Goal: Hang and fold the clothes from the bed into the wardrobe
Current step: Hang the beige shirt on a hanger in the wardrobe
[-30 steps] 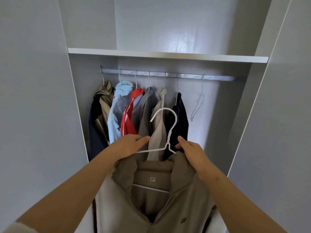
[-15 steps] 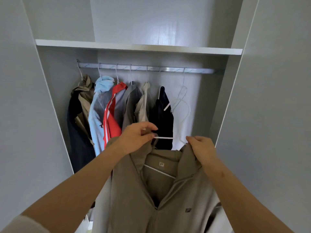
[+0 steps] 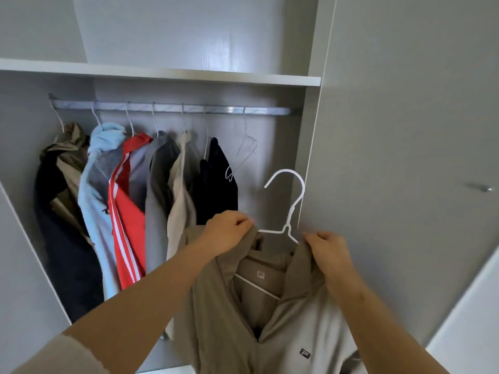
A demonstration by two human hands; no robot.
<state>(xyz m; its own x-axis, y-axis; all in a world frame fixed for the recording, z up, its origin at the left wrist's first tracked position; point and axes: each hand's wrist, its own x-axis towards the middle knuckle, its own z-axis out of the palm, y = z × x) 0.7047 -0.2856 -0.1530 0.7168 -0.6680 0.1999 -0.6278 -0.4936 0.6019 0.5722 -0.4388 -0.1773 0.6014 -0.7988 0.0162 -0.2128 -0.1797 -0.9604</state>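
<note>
A pale grey wardrobe (image 3: 310, 147) fills the view. A white shelf (image 3: 162, 72) crosses it above a metal rail (image 3: 172, 107). To the right, a flat grey door panel (image 3: 405, 130) carries a small metal handle (image 3: 483, 188). Soft light glints on the glossy back panel (image 3: 224, 41) above the shelf

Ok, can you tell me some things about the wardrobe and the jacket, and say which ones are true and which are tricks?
1. Both hands, left and right, grip the collar of the beige collared jacket. True.
2. The white wire hanger inside the jacket is hooked over the silver metal rail. False: its hook is in the air below the rail.
3. A red jacket with white stripes hangs on the rail. True.
4. Every hanger on the rail has clothes on it. False: the thin wire hanger at the right end is bare.
</note>
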